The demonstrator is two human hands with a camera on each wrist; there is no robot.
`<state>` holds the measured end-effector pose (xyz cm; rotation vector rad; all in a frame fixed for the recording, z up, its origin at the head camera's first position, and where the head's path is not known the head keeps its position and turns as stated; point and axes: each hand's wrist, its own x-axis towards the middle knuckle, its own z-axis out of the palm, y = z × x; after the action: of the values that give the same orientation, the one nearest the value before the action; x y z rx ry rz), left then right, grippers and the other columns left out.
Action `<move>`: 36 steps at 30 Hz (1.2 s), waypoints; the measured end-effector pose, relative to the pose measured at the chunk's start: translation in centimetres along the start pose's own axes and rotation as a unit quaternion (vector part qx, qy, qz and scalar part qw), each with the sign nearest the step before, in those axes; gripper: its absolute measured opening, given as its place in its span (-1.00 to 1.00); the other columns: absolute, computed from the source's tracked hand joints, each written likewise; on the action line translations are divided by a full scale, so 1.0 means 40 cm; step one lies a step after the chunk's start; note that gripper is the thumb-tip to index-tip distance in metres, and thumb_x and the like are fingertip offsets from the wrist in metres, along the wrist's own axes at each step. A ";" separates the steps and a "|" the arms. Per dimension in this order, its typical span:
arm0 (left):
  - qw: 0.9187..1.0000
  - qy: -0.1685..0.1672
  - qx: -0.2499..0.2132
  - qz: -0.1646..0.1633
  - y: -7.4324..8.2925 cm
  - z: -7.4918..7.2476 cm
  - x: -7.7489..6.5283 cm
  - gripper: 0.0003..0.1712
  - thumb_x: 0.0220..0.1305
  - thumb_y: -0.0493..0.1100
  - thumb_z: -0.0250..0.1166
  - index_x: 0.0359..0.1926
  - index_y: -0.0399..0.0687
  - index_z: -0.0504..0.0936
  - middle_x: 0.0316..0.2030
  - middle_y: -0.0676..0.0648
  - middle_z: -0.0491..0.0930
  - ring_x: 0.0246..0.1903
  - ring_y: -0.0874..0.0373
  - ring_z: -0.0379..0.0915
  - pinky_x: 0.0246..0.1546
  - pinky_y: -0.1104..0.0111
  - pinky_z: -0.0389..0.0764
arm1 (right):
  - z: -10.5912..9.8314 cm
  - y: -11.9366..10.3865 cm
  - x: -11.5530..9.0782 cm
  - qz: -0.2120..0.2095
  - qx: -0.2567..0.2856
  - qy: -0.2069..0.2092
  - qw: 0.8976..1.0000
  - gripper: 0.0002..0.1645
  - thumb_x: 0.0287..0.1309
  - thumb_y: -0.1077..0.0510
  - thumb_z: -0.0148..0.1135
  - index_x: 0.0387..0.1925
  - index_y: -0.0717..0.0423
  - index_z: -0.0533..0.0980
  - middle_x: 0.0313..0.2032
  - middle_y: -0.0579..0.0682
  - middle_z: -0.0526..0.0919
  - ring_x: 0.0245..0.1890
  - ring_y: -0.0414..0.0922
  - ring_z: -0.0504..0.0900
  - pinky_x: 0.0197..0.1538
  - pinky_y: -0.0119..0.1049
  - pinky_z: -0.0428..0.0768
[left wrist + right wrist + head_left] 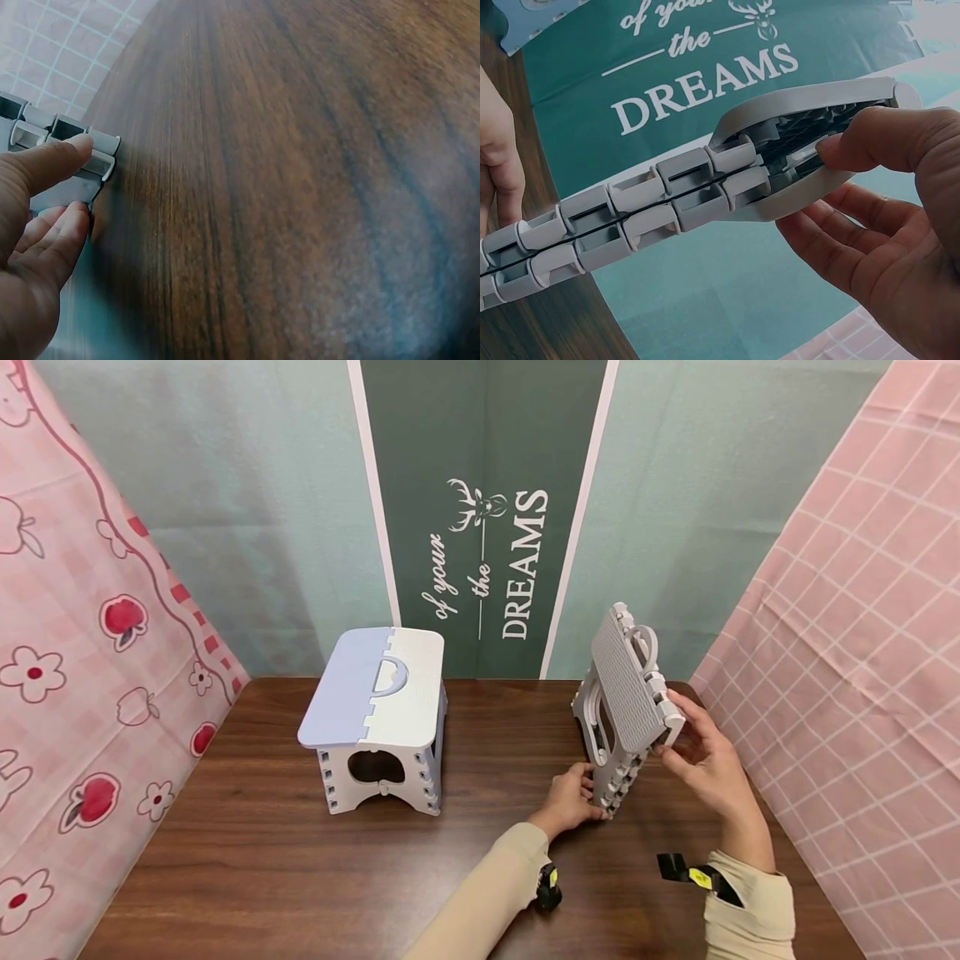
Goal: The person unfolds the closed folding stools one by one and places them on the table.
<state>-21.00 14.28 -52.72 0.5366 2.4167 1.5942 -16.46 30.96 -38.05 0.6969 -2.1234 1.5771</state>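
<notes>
A grey folding stool (618, 693) stands part-folded at the right of the table, its textured seat folded into a steep ridge with a loop handle on top. My left hand (568, 799) pinches the foot of its near leg edge, thumb on the hinge knuckles (101, 161) and fingertips behind. Higher up, my right hand (705, 760) grips the near end of the seat (802, 94); the thumb reaches inside between the two seat halves and the fingers lie outside. In the right wrist view the hinged leg panels lie nearly flat together.
Another folding stool (375, 693), blue and white, stands unfolded on the left of the wooden table (247, 860). A green printed cloth (487, 427) hangs behind. Pink patterned cloths line the left side (90, 677) and right side (870, 652).
</notes>
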 end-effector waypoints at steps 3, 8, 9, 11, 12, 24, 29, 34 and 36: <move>1.000 0.001 0.004 0.007 0.000 0.000 -0.001 -0.14 -0.37 -0.36 0.59 0.09 -0.13 0.45 -0.33 0.05 0.53 -0.38 0.26 0.52 -0.40 0.56 0.46 | -0.001 0.000 -0.002 0.001 0.000 0.001 1.000 -0.01 -0.28 0.82 0.02 0.30 0.32 0.18 0.06 -0.05 0.41 -0.14 -0.26 0.52 -0.15 -0.52 0.49; 0.999 0.012 0.031 0.042 0.010 -0.015 -0.006 -0.09 -0.36 -0.26 0.61 0.13 -0.16 0.41 -0.24 -0.03 0.54 -0.32 0.20 0.51 -0.34 0.57 0.44 | -0.001 0.005 -0.008 -0.009 0.009 0.001 1.000 -0.01 -0.29 0.83 0.01 0.30 0.32 0.18 0.05 -0.05 0.43 -0.17 -0.26 0.53 -0.18 -0.52 0.50; 0.998 0.015 0.040 0.056 0.016 -0.022 -0.007 -0.09 -0.34 -0.23 0.61 0.15 -0.17 0.41 -0.20 -0.05 0.54 -0.29 0.17 0.51 -0.31 0.57 0.43 | -0.001 0.007 -0.008 -0.012 0.012 0.000 1.000 -0.01 -0.29 0.83 0.01 0.30 0.32 0.17 0.06 -0.05 0.43 -0.17 -0.26 0.53 -0.18 -0.52 0.50; 0.995 0.018 0.046 0.086 0.028 -0.038 -0.006 -0.09 -0.29 -0.20 0.59 0.17 -0.19 0.39 -0.12 -0.10 0.53 -0.22 0.10 0.51 -0.24 0.57 0.43 | -0.002 0.007 -0.008 -0.015 0.020 0.000 1.000 0.00 -0.29 0.83 0.00 0.30 0.33 0.17 0.06 -0.05 0.43 -0.15 -0.26 0.53 -0.17 -0.52 0.50; 0.994 0.017 0.049 0.100 0.036 -0.046 -0.005 -0.11 -0.25 -0.19 0.58 0.18 -0.21 0.39 -0.08 -0.12 0.52 -0.19 0.07 0.51 -0.21 0.56 0.43 | -0.002 0.006 -0.007 -0.015 0.025 0.000 1.000 0.00 -0.29 0.84 0.00 0.29 0.33 0.17 0.06 -0.05 0.43 -0.15 -0.25 0.53 -0.17 -0.51 0.50; 0.989 0.001 0.015 0.146 0.088 -0.055 0.009 -0.21 -0.10 -0.16 0.51 0.21 -0.08 0.41 -0.02 -0.05 0.56 -0.04 0.11 0.49 -0.05 0.39 0.45 | -0.009 0.007 -0.007 -0.015 0.018 0.002 1.000 0.00 -0.31 0.84 0.00 0.29 0.35 0.17 0.07 -0.05 0.43 -0.13 -0.25 0.52 -0.14 -0.52 0.49; 0.984 0.032 0.049 0.169 0.079 -0.041 0.010 -0.32 -0.09 -0.13 0.51 0.11 -0.09 0.49 -0.12 -0.01 0.61 -0.11 0.19 0.52 -0.10 0.45 0.46 | -0.008 0.009 -0.007 -0.011 0.004 0.004 1.000 0.00 -0.30 0.84 0.01 0.29 0.33 0.18 0.08 -0.06 0.42 -0.11 -0.26 0.51 -0.14 -0.52 0.49; 0.981 0.047 0.069 0.175 0.077 -0.043 0.009 -0.34 -0.10 -0.10 0.51 0.09 -0.05 0.51 -0.14 0.04 0.63 -0.13 0.25 0.52 -0.13 0.53 0.43 | -0.006 0.011 -0.007 -0.008 0.000 0.008 1.000 0.00 -0.31 0.84 0.02 0.29 0.33 0.18 0.08 -0.06 0.42 -0.10 -0.26 0.51 -0.13 -0.53 0.48; 0.982 0.044 0.078 0.169 0.078 -0.044 0.008 -0.34 -0.10 -0.08 0.51 0.09 -0.03 0.51 -0.14 0.06 0.63 -0.12 0.28 0.51 -0.12 0.56 0.41 | -0.006 0.010 -0.007 -0.006 -0.004 0.008 1.000 0.00 -0.30 0.83 0.02 0.29 0.33 0.17 0.09 -0.06 0.42 -0.09 -0.26 0.50 -0.13 -0.53 0.48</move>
<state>-21.33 14.01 -49.13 0.9693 2.6431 1.5856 -16.49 31.35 -38.45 0.6911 -2.1082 1.5622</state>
